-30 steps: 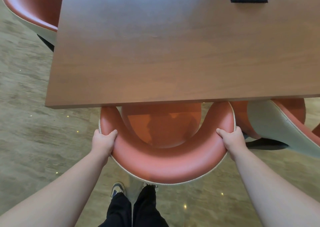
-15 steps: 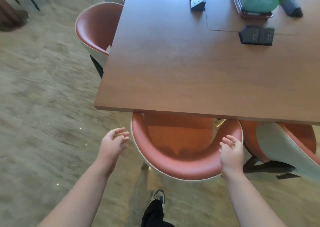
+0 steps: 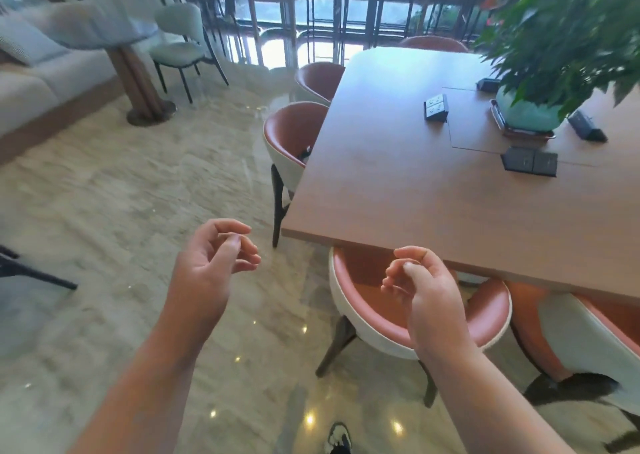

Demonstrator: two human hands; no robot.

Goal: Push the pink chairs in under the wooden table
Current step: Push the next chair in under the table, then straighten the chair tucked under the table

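A: In the head view, what are the hands doing?

B: Both are held in the air with nothing in them. The left hand (image 3: 211, 263) has loosely curled fingers and hovers over the marble floor (image 3: 104, 228). The right hand (image 3: 420, 289) is just as relaxed, fingers lightly bent, and hangs above the nearest pink chair (image 3: 377, 318).

A: And that chair?

B: It sits directly beneath the right hand, its seat tucked under the near edge of the wooden table (image 3: 398, 183), with only the curved back showing outside the edge. Neither hand touches it.

A: Other chairs?

B: Beyond the left hand, along the table's side, a second pink chair (image 3: 291, 134) is partly under the top, and a third pink chair (image 3: 320, 79) stands farther on. To the right of the right hand, another chair (image 3: 588, 346) shows its white shell by the table edge.

A: Anything on the table?

B: Past the right hand, a potted plant (image 3: 530, 114) and black socket boxes (image 3: 435, 107).
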